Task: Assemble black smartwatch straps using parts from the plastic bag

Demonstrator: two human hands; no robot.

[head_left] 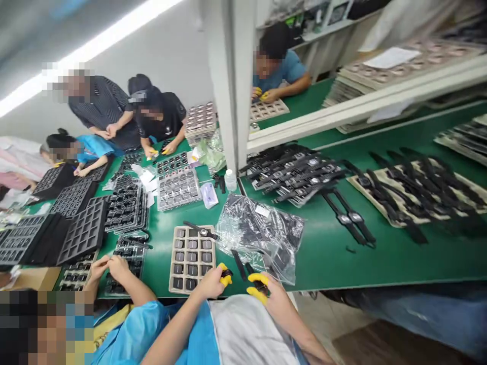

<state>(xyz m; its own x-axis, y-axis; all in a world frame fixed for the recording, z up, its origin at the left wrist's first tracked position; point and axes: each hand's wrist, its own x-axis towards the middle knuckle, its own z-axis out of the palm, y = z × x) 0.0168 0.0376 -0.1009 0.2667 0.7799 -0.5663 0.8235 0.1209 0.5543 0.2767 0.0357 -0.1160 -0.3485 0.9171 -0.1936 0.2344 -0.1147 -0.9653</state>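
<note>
Yellow covers sit on the fingertips of both my hands at the table's near edge. My left hand (216,280) is closed on a small black piece (227,274), just right of a beige tray (192,259) with dark square pieces. My right hand (264,289) pinches something dark, perhaps part of a black strap; its exact shape is hidden. Black straps (239,264) lie between my hands on the near end of a clear plastic bag (262,228) with dark contents. Across the tray's top right corner lies a black watch-like piece (203,231).
A co-worker's hands (110,267) work close on the left, near black trays (81,230). Strapped watches (304,170) are heaped beyond the bag, two more (350,218) lie right. A white post (230,81) rises behind; people sit across the green table (323,258).
</note>
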